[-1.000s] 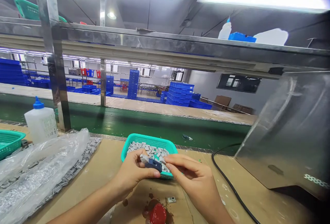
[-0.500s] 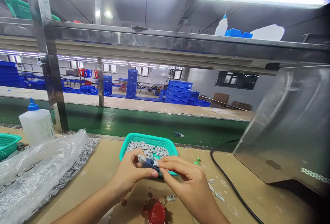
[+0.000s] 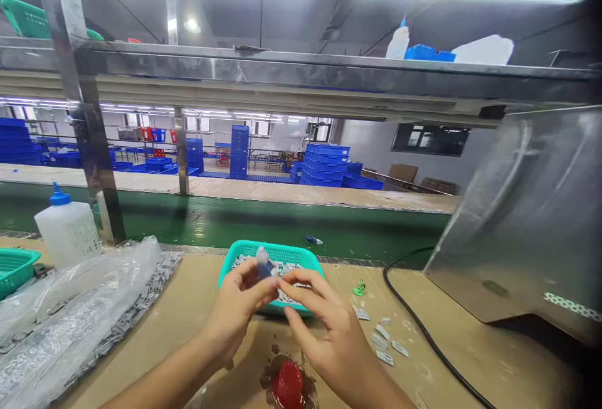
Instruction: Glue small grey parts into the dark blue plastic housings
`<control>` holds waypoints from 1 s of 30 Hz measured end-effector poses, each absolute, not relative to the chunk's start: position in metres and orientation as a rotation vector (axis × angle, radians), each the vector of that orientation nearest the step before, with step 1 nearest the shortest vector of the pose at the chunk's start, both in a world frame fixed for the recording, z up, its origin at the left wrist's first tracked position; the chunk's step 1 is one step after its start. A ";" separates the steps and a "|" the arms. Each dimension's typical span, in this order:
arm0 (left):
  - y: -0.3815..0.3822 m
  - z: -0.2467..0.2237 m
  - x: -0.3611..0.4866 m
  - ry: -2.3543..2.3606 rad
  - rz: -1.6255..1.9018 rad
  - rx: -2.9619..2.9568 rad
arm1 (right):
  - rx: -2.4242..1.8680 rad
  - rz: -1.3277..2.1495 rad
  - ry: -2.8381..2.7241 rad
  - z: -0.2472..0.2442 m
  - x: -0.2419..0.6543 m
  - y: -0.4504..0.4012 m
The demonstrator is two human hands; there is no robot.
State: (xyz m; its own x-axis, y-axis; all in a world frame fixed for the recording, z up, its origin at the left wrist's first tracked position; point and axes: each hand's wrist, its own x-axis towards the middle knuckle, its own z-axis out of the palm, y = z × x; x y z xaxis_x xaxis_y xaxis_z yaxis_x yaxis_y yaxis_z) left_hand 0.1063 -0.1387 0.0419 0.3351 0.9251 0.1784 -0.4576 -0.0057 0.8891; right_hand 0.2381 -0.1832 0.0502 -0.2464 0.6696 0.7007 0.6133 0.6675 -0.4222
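My left hand (image 3: 242, 299) is closed on a small plastic part (image 3: 266, 269), dark blue with a pale grey end pointing up. Its exact kind I cannot make out, and fingers hide its lower end. At that end are the fingertips of my right hand (image 3: 322, 318), stretched out with the thumb apart; whether they touch the part is unclear. Both hands are over the near side of a turquoise basket (image 3: 308, 260) filled with small grey plastic pieces (image 3: 291, 267). Below them on the table, a red, wet-looking object (image 3: 288, 385) sits in a dark stain.
Several loose grey pieces (image 3: 382, 341) and a small green figure (image 3: 360, 287) lie right, near a black cable (image 3: 418, 324) and metal housing (image 3: 527, 221). Left are a plastic bag (image 3: 89, 308) and white bottle (image 3: 68, 227). Behind runs a green belt (image 3: 249, 224) carrying a blue-grey part (image 3: 313, 240).
The part in my left hand has tilted more upright. My right thumb has moved away from the fingers. On the belt, the blue-grey part has shifted left.
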 end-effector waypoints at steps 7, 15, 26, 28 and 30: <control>-0.112 0.049 0.089 0.669 1.274 0.966 | -1.339 0.156 -1.921 0.053 0.271 -0.156; -0.006 0.031 0.044 1.164 1.226 1.461 | -1.615 0.376 -2.303 0.034 0.284 -0.102; 0.086 0.019 0.070 2.044 0.446 2.075 | -1.622 0.482 -2.290 0.020 0.284 -0.094; 0.097 0.025 0.112 1.903 0.355 2.267 | -1.586 0.546 -2.297 0.019 0.285 -0.094; 0.105 0.028 0.159 1.673 0.256 2.439 | -1.592 0.598 -2.281 0.017 0.285 -0.094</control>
